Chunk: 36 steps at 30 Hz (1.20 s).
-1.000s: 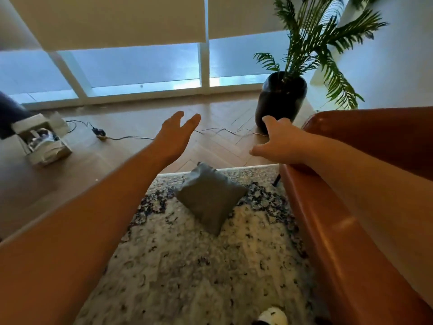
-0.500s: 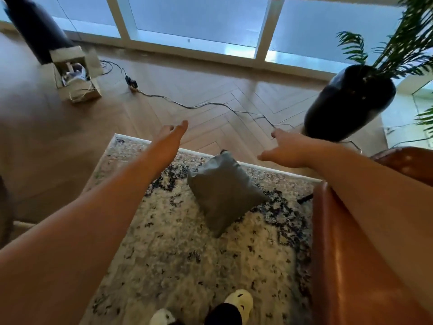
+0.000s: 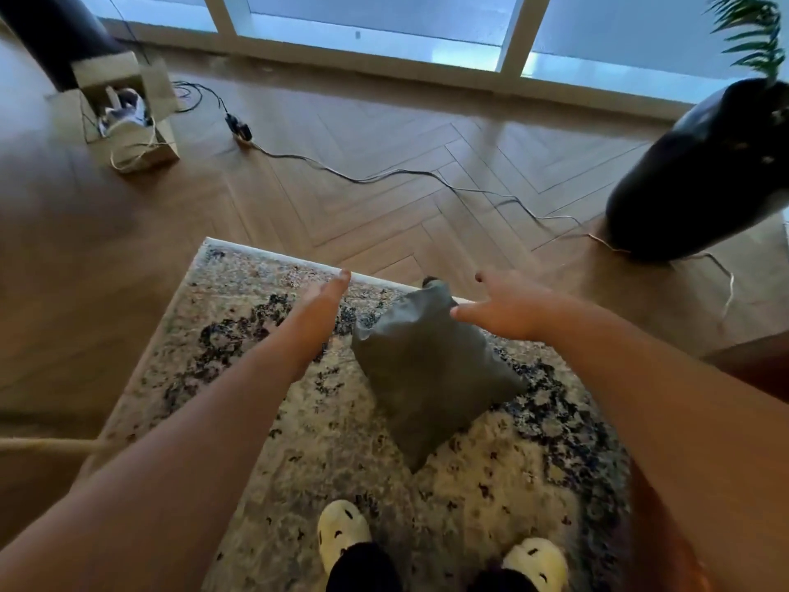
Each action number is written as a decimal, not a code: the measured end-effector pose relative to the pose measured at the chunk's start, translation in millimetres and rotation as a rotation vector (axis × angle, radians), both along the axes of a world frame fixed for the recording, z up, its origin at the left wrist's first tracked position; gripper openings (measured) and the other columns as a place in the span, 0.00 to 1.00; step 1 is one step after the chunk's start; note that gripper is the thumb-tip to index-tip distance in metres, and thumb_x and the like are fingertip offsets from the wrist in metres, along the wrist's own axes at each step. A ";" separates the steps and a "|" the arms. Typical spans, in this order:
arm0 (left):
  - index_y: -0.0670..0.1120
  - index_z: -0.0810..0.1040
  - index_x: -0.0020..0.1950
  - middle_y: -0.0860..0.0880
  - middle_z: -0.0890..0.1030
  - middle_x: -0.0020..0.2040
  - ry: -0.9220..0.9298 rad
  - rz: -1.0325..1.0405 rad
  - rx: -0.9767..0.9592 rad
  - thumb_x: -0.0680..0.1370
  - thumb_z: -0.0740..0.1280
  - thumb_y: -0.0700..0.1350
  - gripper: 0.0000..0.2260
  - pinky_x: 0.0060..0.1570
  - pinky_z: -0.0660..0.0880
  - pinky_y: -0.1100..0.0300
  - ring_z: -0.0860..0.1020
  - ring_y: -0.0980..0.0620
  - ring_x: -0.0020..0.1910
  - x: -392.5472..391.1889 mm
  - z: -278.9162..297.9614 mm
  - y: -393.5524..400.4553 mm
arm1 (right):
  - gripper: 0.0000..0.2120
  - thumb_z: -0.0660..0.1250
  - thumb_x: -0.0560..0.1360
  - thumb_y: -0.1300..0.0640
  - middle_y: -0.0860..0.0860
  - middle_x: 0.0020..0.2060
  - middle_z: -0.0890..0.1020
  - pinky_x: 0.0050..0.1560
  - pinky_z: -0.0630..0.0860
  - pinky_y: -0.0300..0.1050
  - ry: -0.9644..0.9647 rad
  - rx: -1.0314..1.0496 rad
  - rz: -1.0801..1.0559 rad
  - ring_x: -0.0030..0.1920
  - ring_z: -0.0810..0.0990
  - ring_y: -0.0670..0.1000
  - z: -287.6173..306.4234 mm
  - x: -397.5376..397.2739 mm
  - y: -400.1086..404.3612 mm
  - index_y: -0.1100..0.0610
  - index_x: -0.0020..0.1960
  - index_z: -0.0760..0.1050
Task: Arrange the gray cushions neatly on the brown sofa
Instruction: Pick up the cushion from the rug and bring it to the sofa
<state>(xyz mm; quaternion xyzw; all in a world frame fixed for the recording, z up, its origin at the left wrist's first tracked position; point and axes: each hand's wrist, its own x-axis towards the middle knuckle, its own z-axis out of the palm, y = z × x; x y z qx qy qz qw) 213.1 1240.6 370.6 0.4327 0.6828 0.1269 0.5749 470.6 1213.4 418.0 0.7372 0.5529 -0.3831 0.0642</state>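
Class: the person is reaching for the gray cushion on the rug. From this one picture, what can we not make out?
- Brown sofa: head view, cut off by the right edge; the seat and any other cushions are unseen.
- Cushion: its far right corner hides under the right hand.
- Cardboard box: contents too small and blurred.
- Plant pot: motion-blurred; the plant is cropped.

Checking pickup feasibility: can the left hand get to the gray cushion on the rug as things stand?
Probably yes. The left hand is open, just beside the gray cushion, which lies on the patterned rug with nothing on top or between them. The right hand hovers open over its far corner, not blocking the left side.
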 end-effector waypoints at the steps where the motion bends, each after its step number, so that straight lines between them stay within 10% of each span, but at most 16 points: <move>1: 0.52 0.57 0.85 0.43 0.59 0.85 0.000 0.008 -0.030 0.82 0.53 0.71 0.36 0.75 0.62 0.34 0.61 0.37 0.81 2.9 -15.1 -2.7 | 0.37 0.71 0.79 0.43 0.62 0.73 0.74 0.64 0.78 0.58 0.001 -0.036 0.010 0.67 0.77 0.62 -17.3 -0.1 -0.6 0.58 0.80 0.64; 9: 0.52 0.65 0.80 0.45 0.69 0.77 -0.021 0.171 -0.094 0.83 0.55 0.69 0.31 0.74 0.66 0.37 0.69 0.45 0.69 39.2 -157.9 -9.9 | 0.41 0.68 0.79 0.36 0.59 0.79 0.67 0.70 0.74 0.60 0.025 -0.122 0.025 0.74 0.72 0.62 -172.3 28.8 15.8 0.53 0.84 0.59; 21: 0.53 0.59 0.85 0.44 0.63 0.84 -0.121 0.463 -0.454 0.77 0.57 0.75 0.41 0.75 0.57 0.30 0.62 0.36 0.80 55.6 -392.1 -12.0 | 0.52 0.65 0.72 0.24 0.57 0.85 0.53 0.77 0.62 0.70 0.049 -0.075 -0.284 0.82 0.57 0.66 -405.8 73.8 41.4 0.48 0.86 0.50; 26: 0.53 0.73 0.76 0.51 0.85 0.45 -0.263 0.486 -0.470 0.72 0.66 0.76 0.39 0.44 0.76 0.52 0.78 0.49 0.45 74.1 -421.5 -12.0 | 0.53 0.73 0.69 0.31 0.58 0.80 0.66 0.74 0.69 0.66 0.181 -0.107 -0.469 0.76 0.69 0.65 -453.6 85.3 48.7 0.50 0.85 0.54; 31: 0.50 0.74 0.75 0.41 0.82 0.67 -0.321 0.501 -0.474 0.69 0.74 0.70 0.40 0.70 0.73 0.35 0.80 0.35 0.65 92.6 -421.9 -12.8 | 0.55 0.76 0.61 0.35 0.58 0.69 0.76 0.61 0.80 0.63 0.443 -0.187 -0.659 0.60 0.81 0.63 -457.4 77.6 36.6 0.50 0.82 0.59; 36: 0.48 0.69 0.75 0.42 0.81 0.66 -0.233 0.609 -0.288 0.69 0.80 0.58 0.39 0.66 0.77 0.37 0.81 0.38 0.62 108.7 -383.8 -13.1 | 0.62 0.68 0.55 0.22 0.57 0.73 0.73 0.70 0.73 0.66 0.405 -0.104 -0.753 0.70 0.75 0.64 -431.3 61.5 17.1 0.51 0.81 0.61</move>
